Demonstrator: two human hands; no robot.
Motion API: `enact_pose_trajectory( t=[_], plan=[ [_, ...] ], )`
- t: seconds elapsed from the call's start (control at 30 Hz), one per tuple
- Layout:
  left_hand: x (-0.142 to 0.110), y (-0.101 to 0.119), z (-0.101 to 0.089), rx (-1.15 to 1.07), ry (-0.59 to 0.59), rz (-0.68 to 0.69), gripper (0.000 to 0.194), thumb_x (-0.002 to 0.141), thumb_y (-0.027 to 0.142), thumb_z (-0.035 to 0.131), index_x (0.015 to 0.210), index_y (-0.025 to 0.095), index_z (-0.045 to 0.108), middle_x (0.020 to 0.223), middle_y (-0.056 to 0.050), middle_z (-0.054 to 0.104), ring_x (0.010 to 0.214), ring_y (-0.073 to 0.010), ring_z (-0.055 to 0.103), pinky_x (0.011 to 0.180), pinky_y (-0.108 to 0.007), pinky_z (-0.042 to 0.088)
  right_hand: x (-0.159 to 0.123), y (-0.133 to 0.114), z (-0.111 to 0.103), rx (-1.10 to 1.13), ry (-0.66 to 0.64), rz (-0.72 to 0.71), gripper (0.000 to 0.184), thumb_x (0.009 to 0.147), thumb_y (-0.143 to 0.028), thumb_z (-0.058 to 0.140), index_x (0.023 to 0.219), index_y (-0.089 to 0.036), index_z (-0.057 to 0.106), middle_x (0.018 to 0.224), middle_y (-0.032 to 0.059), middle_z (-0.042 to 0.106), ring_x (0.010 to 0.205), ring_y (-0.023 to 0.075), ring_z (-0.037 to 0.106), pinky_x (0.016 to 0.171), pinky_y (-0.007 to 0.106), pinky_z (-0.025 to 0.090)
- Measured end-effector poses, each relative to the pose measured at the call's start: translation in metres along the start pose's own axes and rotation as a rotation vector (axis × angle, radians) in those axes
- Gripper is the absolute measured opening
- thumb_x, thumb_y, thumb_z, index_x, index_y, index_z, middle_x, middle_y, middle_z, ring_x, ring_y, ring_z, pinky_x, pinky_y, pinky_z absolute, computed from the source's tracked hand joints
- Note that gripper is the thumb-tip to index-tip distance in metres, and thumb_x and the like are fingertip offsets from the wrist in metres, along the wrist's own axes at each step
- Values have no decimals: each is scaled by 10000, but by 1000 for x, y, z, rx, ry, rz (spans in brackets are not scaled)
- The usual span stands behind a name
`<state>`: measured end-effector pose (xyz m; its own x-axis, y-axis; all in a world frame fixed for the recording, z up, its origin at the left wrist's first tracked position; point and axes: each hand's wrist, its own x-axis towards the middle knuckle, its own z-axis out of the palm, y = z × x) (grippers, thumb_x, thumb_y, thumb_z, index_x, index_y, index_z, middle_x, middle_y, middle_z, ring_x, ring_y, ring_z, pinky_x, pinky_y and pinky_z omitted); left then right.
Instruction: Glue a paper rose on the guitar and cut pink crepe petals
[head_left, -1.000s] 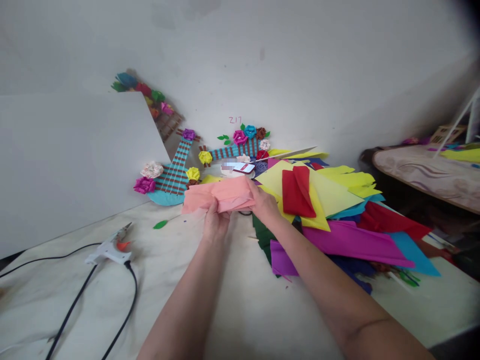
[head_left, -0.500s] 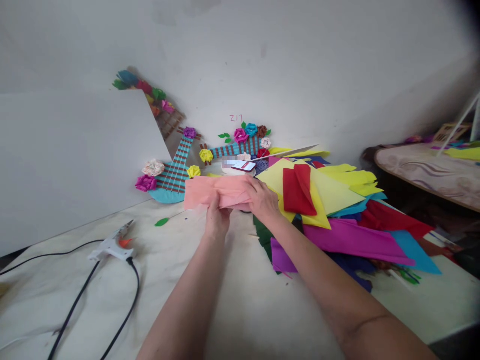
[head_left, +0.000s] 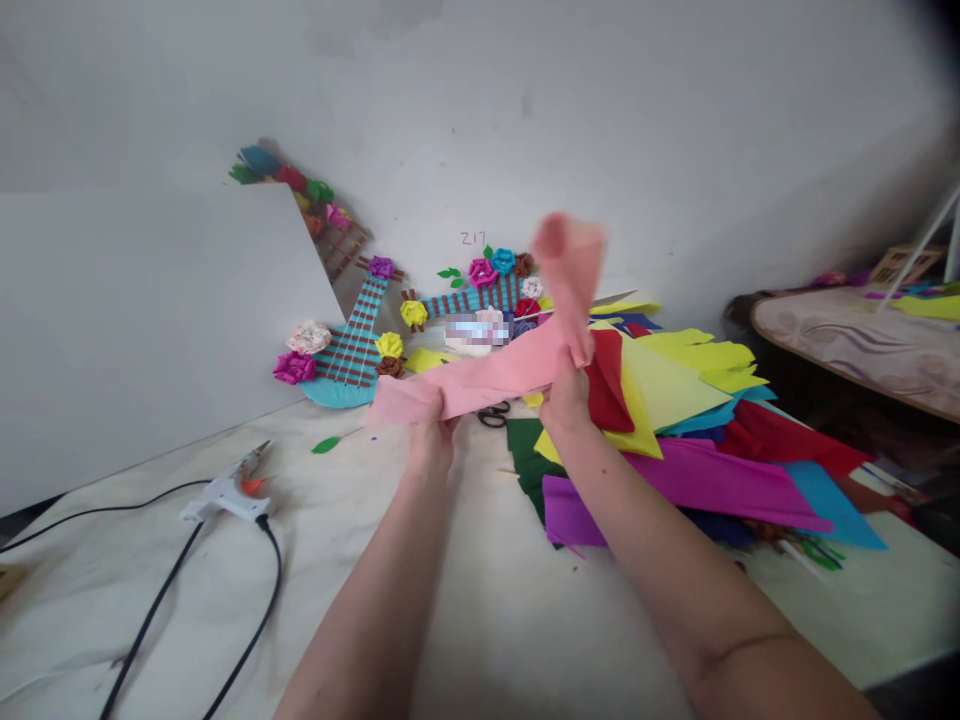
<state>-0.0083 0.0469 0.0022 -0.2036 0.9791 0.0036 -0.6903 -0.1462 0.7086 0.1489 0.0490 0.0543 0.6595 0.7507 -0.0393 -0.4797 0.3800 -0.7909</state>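
Observation:
A strip of pink crepe paper (head_left: pixel 495 380) stretches between my two hands above the table. My left hand (head_left: pixel 433 435) is closed on it near its left end, thumb on top. Further right, my right hand (head_left: pixel 566 395) grips the same strip, and the loose end beyond it stands up, blurred by motion. Just below the paper lies a pair of scissors (head_left: pixel 493 414) with black handles. Beside my right hand is a folded red sheet (head_left: pixel 611 385) on top of yellow sheets (head_left: pixel 637 435).
A white glue gun (head_left: pixel 229 495) with black cables lies at left, near a green leaf (head_left: pixel 325 445). Flower-trimmed blue guitar shapes (head_left: pixel 352 345) lean at the back beside a white board (head_left: pixel 150 330). Purple paper (head_left: pixel 720 485) and other coloured sheets cover the right side.
The folded pink paper has been opened into a longer strip. My right hand has moved right, and the strip's far end has swung upward. The scissors now show more fully.

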Motion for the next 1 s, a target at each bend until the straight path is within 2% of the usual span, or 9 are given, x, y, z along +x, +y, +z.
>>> enact_pose_trajectory(
  t=[0.13,0.4,0.47,0.57,0.67,0.73,0.8,0.9,1.0],
  plan=[
    [3,-1,-3,-90,-7,-54,356,813,278,580,1163,217,553,1203,-66,598,1101,-229,560,746,-279,551,0,-4,-2,149,77,68,382,771,-436,513,1052,-179,547,1060,53,632,870,133,629,694,256,535],
    [5,2,-6,-138,54,-110,459,854,529,398,1138,205,555,1189,-92,601,1021,-220,603,642,-255,547,12,-3,-7,35,124,-74,343,754,-423,517,984,-171,545,1042,68,630,882,154,628,691,268,543],
    [5,3,-7,-87,53,-106,536,842,590,339,1139,196,549,1154,-106,617,975,-226,622,608,-255,541,15,-8,-11,-104,84,-227,380,760,-468,493,958,-151,558,1006,92,639,905,180,625,715,289,534],
    [5,5,-10,11,29,-73,590,812,643,343,1105,180,562,1049,-111,658,878,-219,649,595,-260,532,16,-25,-19,-499,14,-548,414,758,-523,478,825,-133,601,892,129,657,944,239,611,799,341,492],
    [4,14,-10,133,-43,-46,521,782,605,467,991,148,606,823,-89,687,717,-196,659,585,-272,523,16,-48,-24,-871,-22,-642,433,732,-547,506,615,-138,585,690,156,635,895,309,615,791,409,468],
    [1,22,-6,201,-100,-46,459,757,555,526,845,114,624,569,-52,624,545,-181,624,552,-283,508,17,-61,-24,-938,-19,-635,413,697,-538,563,548,-153,557,592,137,600,846,314,620,738,401,480],
    [-3,32,1,215,-107,-37,392,748,498,539,739,112,608,402,-2,506,413,-159,556,526,-287,493,18,-69,-23,-840,-33,-577,361,659,-501,625,548,-166,550,516,89,567,745,275,627,637,350,497],
    [-9,46,14,166,-30,-51,297,764,404,512,767,120,600,410,5,518,384,-140,531,529,-278,487,17,-76,-18,-563,-103,-338,308,645,-443,658,555,-177,532,399,3,494,466,172,551,413,255,437],
    [-16,58,23,177,43,-185,305,787,366,471,784,94,608,464,-49,575,456,-168,588,519,-271,486,12,-81,-14,-339,-190,-96,294,655,-398,667,550,-166,519,369,-31,485,316,97,437,309,204,356]
  ],
)
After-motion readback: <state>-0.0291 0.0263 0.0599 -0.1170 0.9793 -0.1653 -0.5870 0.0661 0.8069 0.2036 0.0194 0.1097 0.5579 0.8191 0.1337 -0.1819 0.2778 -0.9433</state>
